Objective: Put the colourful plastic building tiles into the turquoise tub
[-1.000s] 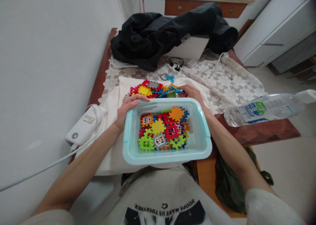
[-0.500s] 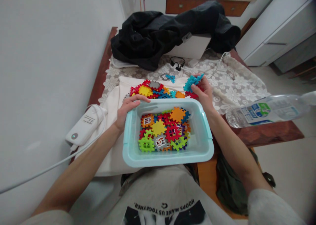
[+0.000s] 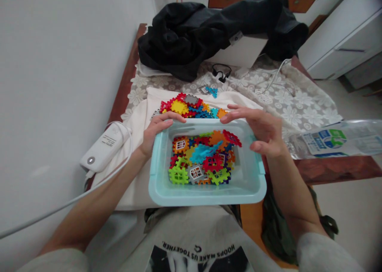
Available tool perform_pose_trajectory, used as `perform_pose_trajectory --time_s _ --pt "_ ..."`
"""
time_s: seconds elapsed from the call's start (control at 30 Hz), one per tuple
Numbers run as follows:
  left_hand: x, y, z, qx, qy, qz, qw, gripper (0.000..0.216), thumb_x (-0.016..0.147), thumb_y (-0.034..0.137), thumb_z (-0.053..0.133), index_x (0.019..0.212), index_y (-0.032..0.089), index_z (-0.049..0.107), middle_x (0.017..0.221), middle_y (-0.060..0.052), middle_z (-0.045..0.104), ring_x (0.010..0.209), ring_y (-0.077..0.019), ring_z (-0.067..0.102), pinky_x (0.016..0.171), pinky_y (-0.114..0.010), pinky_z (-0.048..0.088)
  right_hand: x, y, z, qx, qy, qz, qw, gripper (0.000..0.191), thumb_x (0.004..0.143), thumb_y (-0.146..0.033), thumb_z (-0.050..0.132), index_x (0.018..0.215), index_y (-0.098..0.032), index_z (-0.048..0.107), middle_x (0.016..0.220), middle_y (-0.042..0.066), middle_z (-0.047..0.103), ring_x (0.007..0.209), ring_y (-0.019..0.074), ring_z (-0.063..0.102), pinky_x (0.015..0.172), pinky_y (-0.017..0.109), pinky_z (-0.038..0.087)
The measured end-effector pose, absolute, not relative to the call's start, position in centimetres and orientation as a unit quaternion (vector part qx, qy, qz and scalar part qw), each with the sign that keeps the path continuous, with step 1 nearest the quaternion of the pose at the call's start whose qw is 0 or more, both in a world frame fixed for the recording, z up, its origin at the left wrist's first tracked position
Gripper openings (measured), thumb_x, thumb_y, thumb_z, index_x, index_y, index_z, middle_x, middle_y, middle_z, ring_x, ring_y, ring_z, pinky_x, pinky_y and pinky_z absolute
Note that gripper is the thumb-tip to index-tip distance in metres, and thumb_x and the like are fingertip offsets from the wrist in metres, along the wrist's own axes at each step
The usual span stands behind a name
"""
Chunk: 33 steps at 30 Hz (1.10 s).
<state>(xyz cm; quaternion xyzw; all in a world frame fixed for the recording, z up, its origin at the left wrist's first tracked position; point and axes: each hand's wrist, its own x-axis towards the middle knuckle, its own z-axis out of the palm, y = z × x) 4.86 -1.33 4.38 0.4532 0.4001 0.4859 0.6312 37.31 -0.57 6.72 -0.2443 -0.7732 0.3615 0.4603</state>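
A light blue plastic tub [image 3: 209, 197] is in front of my body, tilted toward me. My left hand [image 3: 155, 132] grips its far left corner, fingers over the rim. Colourful interlocking plastic tiles lie inside, among them a lime green window tile [image 3: 178, 176] and a grey one with a white window [image 3: 196, 172]. Over them are light blue tiles [image 3: 204, 153], blurred, and a red tile [image 3: 232, 138]. At the far right corner my right hand [image 3: 264, 129] has its fingers and thumb spread, with nothing in it. Behind the tub, more tiles [image 3: 180, 106] are heaped on white cloth.
A white power adapter [image 3: 104, 149] with a cable lies at the left by the wall. To the right lies a clear plastic bottle [image 3: 331, 141]. Farther back are black headphones [image 3: 221, 72], a dark jacket [image 3: 209, 29] and a white box-like object [image 3: 240, 53].
My right hand has let go of the light blue and red tiles, which are now over the tub's contents, and its fingers have spread. My left hand keeps its grip on the rim.
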Motion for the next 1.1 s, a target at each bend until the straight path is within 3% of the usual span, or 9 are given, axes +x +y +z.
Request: perform_pose_trajectory --time_s 0.07,0.13,0.2,0.33,0.5,0.67,0.87,0.97,1.1 --pt "4.9 -1.3 4.5 0.451 0.397 0.488 0.633 0.024 0.078 0.037 0.08 0.087 0.016 0.085 0.079 -0.005 0.076 0.066 -0.019 0.067 0.066 -0.029 0.054 37.5 0.3 6.0 -0.262 -0.711 0.357 0.546 0.05 0.097 -0.078 0.061 0.124 -0.039 0.076 0.1 0.004 0.078 0.097 0.0302 0.078 0.104 0.058 0.062" --pt "4.9 -1.3 4.5 0.45 0.4 0.489 0.631 0.024 0.077 0.038 0.081 0.088 0.016 0.085 0.082 -0.006 0.077 0.069 -0.0199 0.069 0.065 -0.028 0.054 37.9 1.4 5.3 -0.339 -0.682 0.327 0.56 0.042 0.107 -0.068 0.051 0.112 -0.034 0.076 0.087 0.003 0.072 0.084 0.0257 0.073 0.089 0.049 0.064" --pt "5.0 -1.4 4.4 0.45 0.407 0.49 0.626 0.025 0.078 0.038 0.081 0.089 0.016 0.086 0.083 -0.007 0.078 0.07 -0.0206 0.069 0.063 -0.028 0.054 38.4 2.4 4.7 -0.437 -0.71 0.292 0.468 0.043 0.111 -0.062 0.047 0.105 -0.029 0.074 0.087 0.004 0.071 0.083 0.0243 0.071 0.085 0.044 0.061" --pt "5.0 -1.5 4.4 0.45 0.406 0.489 0.628 0.026 0.079 0.039 0.08 0.09 0.017 0.086 0.08 -0.007 0.077 0.066 -0.0198 0.067 0.058 -0.028 0.052 39.4 3.3 3.4 -0.524 -0.783 0.236 0.238 0.041 0.111 -0.056 0.049 0.114 -0.024 0.074 0.113 0.011 0.075 0.101 0.0293 0.07 0.092 0.045 0.058" --pt "4.9 -1.4 4.4 0.452 0.397 0.492 0.63 0.023 0.078 0.037 0.08 0.088 0.017 0.086 0.08 -0.006 0.077 0.068 -0.0194 0.068 0.059 -0.027 0.052 39.7 3.2 2.0 -0.518 -0.826 0.19 0.115 0.02 0.102 -0.031 0.062 0.116 -0.021 0.072 0.116 0.014 0.072 0.109 0.0336 0.069 0.097 0.047 0.055" --pt "4.9 -1.3 4.4 0.454 0.404 0.492 0.623 0.024 0.077 0.038 0.08 0.088 0.018 0.086 0.081 -0.007 0.077 0.07 -0.0203 0.067 0.059 -0.028 0.051 39.6 3.1 1.5 -0.52 -0.817 0.216 0.127 0.018 0.098 -0.03 0.067 0.113 -0.024 0.072 0.118 0.012 0.072 0.106 0.031 0.071 0.094 0.043 0.057" --pt "5.0 -1.4 4.4 0.458 0.41 0.491 0.617 0.025 0.077 0.039 0.08 0.088 0.018 0.086 0.079 -0.007 0.076 0.076 -0.0229 0.069 0.065 -0.03 0.054 39.7 3.1 0.4 -0.515 -0.803 0.227 0.193 0.063 0.1 -0.032 0.061 0.162 -0.031 0.049 0.146 0.012 0.068 0.136 0.0379 0.066 0.115 0.055 0.055" --pt "5.0 -1.4 4.5 0.459 0.405 0.493 0.619 0.025 0.077 0.039 0.08 0.089 0.018 0.087 0.081 -0.007 0.077 0.075 -0.0222 0.068 0.064 -0.029 0.054 39.2 3.5 0.0 -0.505 -0.818 0.212 0.179 0.061 0.098 -0.028 0.062 0.159 -0.026 0.054 0.15 0.016 0.065 0.138 0.0373 0.064 0.119 0.054 0.053" --pt "5.1 -1.4 4.5 0.456 0.401 0.493 0.624 0.024 0.077 0.037 0.08 0.088 0.017 0.086 0.079 -0.006 0.076 0.067 -0.02 0.065 0.06 -0.029 0.052 38.4 4.1 -0.4 -0.499 -0.821 0.223 0.167 0.043 0.098 -0.028 0.062 0.14 -0.021 0.068 0.137 0.016 0.069 0.122 0.0335 0.07 0.109 0.048 0.057"
